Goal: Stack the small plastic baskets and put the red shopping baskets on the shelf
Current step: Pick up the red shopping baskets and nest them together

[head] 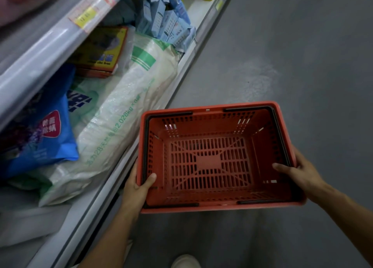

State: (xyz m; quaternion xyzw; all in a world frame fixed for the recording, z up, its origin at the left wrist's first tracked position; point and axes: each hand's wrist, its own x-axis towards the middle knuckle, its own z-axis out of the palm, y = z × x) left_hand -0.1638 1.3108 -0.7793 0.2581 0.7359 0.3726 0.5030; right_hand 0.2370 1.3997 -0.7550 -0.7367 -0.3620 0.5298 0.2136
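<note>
I hold an empty red shopping basket (212, 158) level above the grey floor, right beside the low shelf's front edge (141, 138). Its black handles lie folded down along the rim. My left hand (137, 189) grips the basket's left rim, thumb inside. My right hand (298, 173) grips the right rim, fingers curled inside. No small plastic baskets are in view.
The bottom shelf on the left is packed with a large white sack (121, 114), a blue bag (40, 130), a yellow box (101, 49) and light-blue packs (169, 23). An upper shelf rail with a price tag (88, 11) overhangs it. The grey floor (282, 55) stretches right; my shoe (185, 261) shows below.
</note>
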